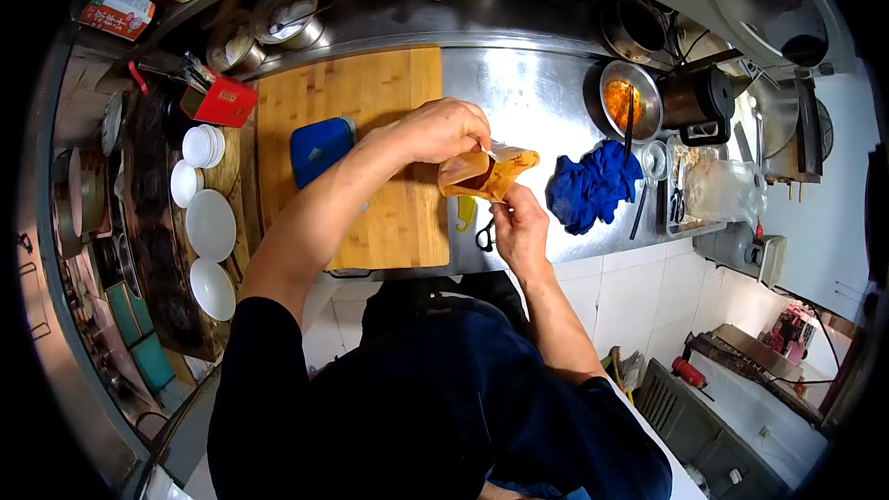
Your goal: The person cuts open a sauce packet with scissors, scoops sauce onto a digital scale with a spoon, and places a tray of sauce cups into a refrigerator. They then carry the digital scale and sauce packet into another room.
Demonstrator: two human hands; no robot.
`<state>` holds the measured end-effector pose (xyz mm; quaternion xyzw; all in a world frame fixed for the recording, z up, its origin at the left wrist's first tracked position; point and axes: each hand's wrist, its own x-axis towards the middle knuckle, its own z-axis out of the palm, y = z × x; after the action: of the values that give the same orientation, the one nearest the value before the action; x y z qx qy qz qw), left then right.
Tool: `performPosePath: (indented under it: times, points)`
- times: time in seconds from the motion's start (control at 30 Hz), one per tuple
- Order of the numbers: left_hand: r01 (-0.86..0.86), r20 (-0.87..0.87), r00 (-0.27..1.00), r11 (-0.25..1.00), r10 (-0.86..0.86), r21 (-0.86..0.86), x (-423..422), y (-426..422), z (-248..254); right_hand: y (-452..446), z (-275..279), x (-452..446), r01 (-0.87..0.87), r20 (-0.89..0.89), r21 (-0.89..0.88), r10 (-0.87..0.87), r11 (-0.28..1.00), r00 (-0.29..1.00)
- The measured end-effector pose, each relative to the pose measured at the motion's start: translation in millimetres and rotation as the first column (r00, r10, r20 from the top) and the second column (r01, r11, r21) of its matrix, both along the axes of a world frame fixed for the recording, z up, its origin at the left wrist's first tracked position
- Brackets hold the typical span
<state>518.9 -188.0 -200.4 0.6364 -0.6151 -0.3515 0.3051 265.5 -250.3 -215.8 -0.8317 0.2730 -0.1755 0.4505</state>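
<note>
An orange-yellow pouch (514, 170) with reddish stains is held up over the right edge of the wooden cutting board, its mouth gaping. My right hand (521, 227) grips its lower right side between thumb and fingers. Above the opening, my left hand (446, 130) is closed in a pinch at the pouch's mouth. A small pale piece shows below those fingertips; whether it is a utensil or part of the pouch I cannot tell. Under the pouch lie a yellow-green tool (466, 213) and black-handled scissors (484, 238), partly hidden by the right hand.
The cutting board (398, 231) bears a blue packet (321, 150). On the steel counter are a crumpled blue cloth (593, 187), a bowl of orange-red food (622, 102), a dark jug (696, 104) and a tray (690, 218). White bowls (211, 225) and a red box (227, 100) stand left.
</note>
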Motion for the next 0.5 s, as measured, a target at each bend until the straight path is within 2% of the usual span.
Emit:
performPosePath:
  times: [0.07,0.1,0.17,0.23,0.27,0.3,0.37,0.43,0.5]
  points:
    - [-0.143,0.021,0.989,0.99,0.143,-0.014,-3,2,-3,-3,7,-4,0.015,-0.012,0.026,-0.015,1.0,1.0]
    - [-0.138,0.022,0.99,0.99,0.139,-0.016,-3,4,-6,-6,10,-6,0.024,-0.021,0.053,-0.023,0.998,1.0]
    - [-0.453,-0.244,0.861,0.891,0.446,0.031,-1,16,-17,-13,1,-14,0.082,0.049,0.143,-0.09,0.986,0.995]
    - [-0.509,-0.265,0.827,0.861,0.496,0.026,2,27,-11,-28,9,-18,0.112,0.044,0.125,-0.119,0.986,0.992]
    - [-0.562,-0.367,0.733,0.814,0.572,0.146,-1,35,-6,-34,16,-20,0.15,0.052,0.236,-0.167,0.96,0.985]
    - [-0.593,-0.45,0.619,0.759,0.643,0.269,-6,41,1,-42,23,-19,0.129,0.101,0.27,-0.161,0.954,0.982]
    - [-0.584,-0.47,0.652,0.789,0.595,0.19,-22,52,6,-63,27,-21,0.105,0.196,0.356,-0.184,0.928,0.963]
    - [-0.619,-0.578,0.569,0.768,0.585,0.167,-45,58,12,-84,33,-21,0.052,0.241,0.427,-0.169,0.903,0.956]
    - [-0.619,-0.574,0.573,0.768,0.585,0.164,-63,59,20,-97,41,-18,0.004,0.289,0.455,-0.152,0.89,0.945]
